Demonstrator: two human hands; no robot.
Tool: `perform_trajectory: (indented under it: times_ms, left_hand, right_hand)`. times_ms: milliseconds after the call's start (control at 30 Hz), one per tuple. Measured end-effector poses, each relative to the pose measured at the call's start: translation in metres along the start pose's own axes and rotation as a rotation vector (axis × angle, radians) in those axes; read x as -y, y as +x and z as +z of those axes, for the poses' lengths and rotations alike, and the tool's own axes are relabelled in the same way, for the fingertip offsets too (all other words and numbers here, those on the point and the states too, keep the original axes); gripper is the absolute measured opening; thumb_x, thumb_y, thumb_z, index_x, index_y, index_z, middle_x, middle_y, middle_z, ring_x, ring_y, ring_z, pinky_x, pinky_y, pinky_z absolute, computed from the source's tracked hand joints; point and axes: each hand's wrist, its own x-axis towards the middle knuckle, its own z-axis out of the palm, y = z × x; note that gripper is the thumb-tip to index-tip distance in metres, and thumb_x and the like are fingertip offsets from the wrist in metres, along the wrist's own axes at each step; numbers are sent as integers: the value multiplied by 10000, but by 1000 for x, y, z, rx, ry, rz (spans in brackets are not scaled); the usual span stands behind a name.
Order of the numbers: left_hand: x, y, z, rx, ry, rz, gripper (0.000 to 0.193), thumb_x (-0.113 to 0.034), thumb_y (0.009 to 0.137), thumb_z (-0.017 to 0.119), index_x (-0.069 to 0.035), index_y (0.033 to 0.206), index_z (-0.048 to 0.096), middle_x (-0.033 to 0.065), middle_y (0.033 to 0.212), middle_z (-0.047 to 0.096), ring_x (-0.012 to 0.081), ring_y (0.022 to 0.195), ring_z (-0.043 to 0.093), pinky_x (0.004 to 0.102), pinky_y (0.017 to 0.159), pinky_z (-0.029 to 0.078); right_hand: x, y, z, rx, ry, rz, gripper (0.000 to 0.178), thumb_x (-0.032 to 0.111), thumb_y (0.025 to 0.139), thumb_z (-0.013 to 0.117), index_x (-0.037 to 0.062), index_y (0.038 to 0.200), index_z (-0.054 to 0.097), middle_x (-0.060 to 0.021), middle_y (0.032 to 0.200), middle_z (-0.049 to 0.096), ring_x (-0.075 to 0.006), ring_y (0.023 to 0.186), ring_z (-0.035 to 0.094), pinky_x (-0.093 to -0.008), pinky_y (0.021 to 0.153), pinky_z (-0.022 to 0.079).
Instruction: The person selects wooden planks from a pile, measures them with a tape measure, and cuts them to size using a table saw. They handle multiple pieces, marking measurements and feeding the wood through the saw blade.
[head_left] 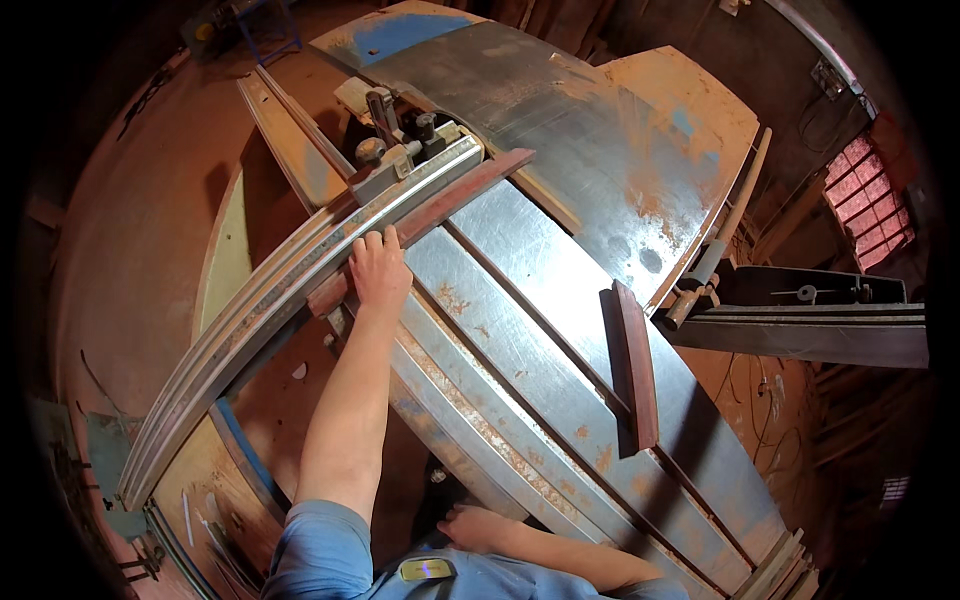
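My left hand (381, 268) is closed over a long reddish-brown wooden strip (455, 197), its fingers curled across the top. The strip lies along an aluminium fence rail (300, 245) and reaches onto the grey metal machine table (510, 275). Near the table's lower edge, my right hand (482, 527) has its fingers curled; anything inside them is hidden. A shorter reddish-brown wooden piece (634, 365) rests on the right part of the table, apart from both hands.
Clamps and knobs (400, 140) sit at the rail's far end. Beyond lies a large dusty metal top (570, 120). A wooden-handled bar (738, 200) and a grey beam (800, 335) stand right. Wood strips (780, 570) lie at the lower right.
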Motion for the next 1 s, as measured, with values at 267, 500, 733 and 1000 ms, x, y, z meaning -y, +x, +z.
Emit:
perform_trajectory:
  times_ms: [267, 500, 733, 1000]
  left_hand:
    - [1, 1, 3, 0, -9, -15, 442, -146, 849, 690, -75, 1272, 584, 117, 1074, 575, 337, 1078, 528, 487, 878, 487]
    - [3, 4, 6, 45, 26, -35, 445, -150, 858, 687, -76, 1286, 592, 127, 1079, 579, 338, 1084, 531, 472, 890, 491]
    - [4, 6, 8, 40, 35, -42, 428, -149, 870, 672, -71, 1283, 592, 141, 1068, 583, 344, 1073, 538, 470, 879, 503]
    - [6, 6, 10, 15, 42, -30, 425, -136, 867, 661, -68, 1280, 592, 143, 1058, 590, 346, 1069, 544, 456, 874, 509]
  right_hand:
    - [-1, 1, -2, 26, -34, 20, 468, 366, 878, 629, -6, 1160, 595, -201, 1049, 654, -358, 1052, 615, -446, 992, 453]
    - [-3, 3, 1, 47, -52, 33, 473, 374, 885, 617, 0, 1173, 594, -196, 1061, 650, -354, 1074, 605, -448, 1013, 437]
    - [-8, 2, 9, -101, -69, -8, 464, 393, 864, 623, -28, 1058, 634, -177, 928, 703, -340, 1010, 643, -444, 983, 453]
    - [-16, 8, 16, -126, -60, -26, 454, 373, 857, 621, -35, 1056, 633, -186, 909, 700, -354, 1004, 641, -455, 983, 446]
